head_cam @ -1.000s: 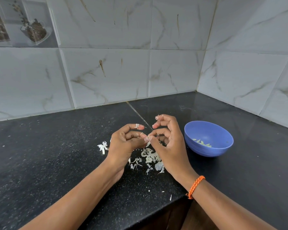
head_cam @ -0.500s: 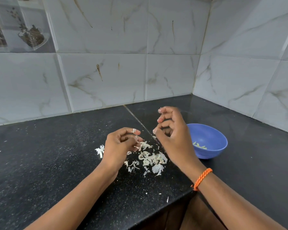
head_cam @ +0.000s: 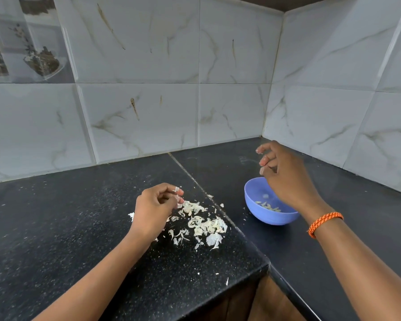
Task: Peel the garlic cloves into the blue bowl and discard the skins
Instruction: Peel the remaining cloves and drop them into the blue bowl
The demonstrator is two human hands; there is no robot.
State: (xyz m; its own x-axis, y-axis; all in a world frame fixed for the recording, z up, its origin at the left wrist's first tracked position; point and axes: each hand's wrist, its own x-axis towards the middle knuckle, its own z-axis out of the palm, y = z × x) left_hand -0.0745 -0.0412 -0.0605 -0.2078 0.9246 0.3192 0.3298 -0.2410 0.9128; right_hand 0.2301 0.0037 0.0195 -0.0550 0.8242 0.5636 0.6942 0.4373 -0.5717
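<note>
My right hand (head_cam: pixel 285 177) hovers over the blue bowl (head_cam: pixel 267 212), fingers loosely spread and holding nothing I can see, a pale clove (head_cam: pixel 266 196) seemingly falling toward the peeled ones inside. My left hand (head_cam: pixel 154 209), at nine o'clock from the bowl, pinches a papery scrap above the skins (head_cam: pixel 202 224). They look feather-light and brittle, best gathered by pinching.

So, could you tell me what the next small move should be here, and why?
Probably the left hand should let its scrap of skin fall onto the skins on the counter. The right hand hangs relaxed over the blue bowl, a pale clove seems to be falling into it, and the left fingers pinch only a thin white flake.
</note>
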